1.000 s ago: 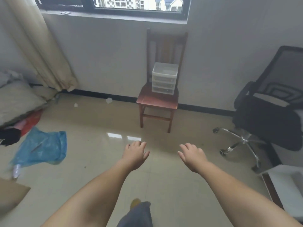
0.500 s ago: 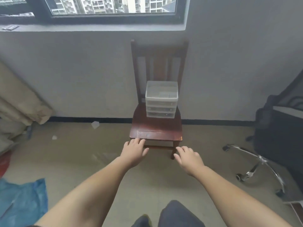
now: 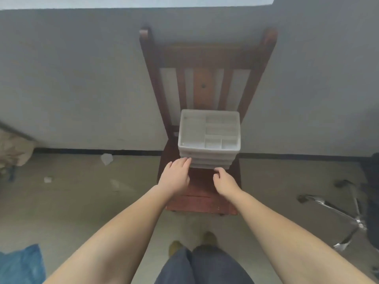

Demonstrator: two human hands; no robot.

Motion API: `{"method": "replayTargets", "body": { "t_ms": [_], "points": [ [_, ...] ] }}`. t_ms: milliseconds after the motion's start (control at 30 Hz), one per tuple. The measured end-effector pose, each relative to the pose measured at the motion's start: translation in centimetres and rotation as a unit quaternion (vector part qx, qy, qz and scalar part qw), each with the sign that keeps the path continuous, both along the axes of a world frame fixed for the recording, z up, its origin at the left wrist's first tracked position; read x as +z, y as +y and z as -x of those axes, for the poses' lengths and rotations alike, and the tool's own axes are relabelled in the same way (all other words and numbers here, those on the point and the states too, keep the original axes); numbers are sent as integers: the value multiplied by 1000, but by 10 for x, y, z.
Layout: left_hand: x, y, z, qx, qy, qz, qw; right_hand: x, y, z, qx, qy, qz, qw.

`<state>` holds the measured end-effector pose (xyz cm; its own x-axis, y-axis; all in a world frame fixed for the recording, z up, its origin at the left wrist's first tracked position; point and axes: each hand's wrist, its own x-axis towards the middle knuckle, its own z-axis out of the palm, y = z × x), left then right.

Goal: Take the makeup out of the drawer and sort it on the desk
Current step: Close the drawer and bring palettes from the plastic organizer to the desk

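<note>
A small white plastic drawer unit (image 3: 209,138) with a divided top tray and stacked drawers stands on the seat of a dark wooden chair (image 3: 202,193) against the grey wall. My left hand (image 3: 176,174) reaches forward, fingers straight, its tips at the unit's lower left front corner. My right hand (image 3: 224,180) hovers just in front of the bottom drawer with fingers loosely curled and nothing in it. No makeup is visible; the drawers' contents are hidden.
An office chair's chrome base (image 3: 336,214) stands on the floor at right. A blue plastic bag (image 3: 20,265) lies at the lower left. Scraps of paper (image 3: 106,158) lie by the wall. A beige curtain (image 3: 14,150) hangs at left.
I have walked up close to the chair; the drawer unit now fills more of the view. Both hands have come forward from mid-air over the floor to the unit's front.
</note>
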<state>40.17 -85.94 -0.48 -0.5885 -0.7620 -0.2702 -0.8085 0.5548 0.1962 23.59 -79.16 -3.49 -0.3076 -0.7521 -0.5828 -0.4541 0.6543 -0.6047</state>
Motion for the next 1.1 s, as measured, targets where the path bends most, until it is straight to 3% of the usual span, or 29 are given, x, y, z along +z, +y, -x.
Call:
{"method": "replayTargets", "body": {
  "t_ms": [100,200,300,433,700,1100],
  "points": [
    [-28,-39,18,-19,-22,4,1000,-35,-52,0,-212,-189,-12,959],
    [-56,-61,21,-43,-55,13,997,-56,-80,-7,-405,-346,18,846],
    [-75,-74,19,-70,-77,29,994,-67,-103,-4,-528,-413,54,740],
    [-84,-84,15,-96,-74,39,992,-86,-120,-1,-592,-460,63,659],
    [-83,-76,16,-89,-82,22,992,-92,-107,-7,-594,-483,78,638],
    [-84,-79,21,-78,-87,22,993,-99,-92,-29,-598,-445,120,656]
  ]
}}
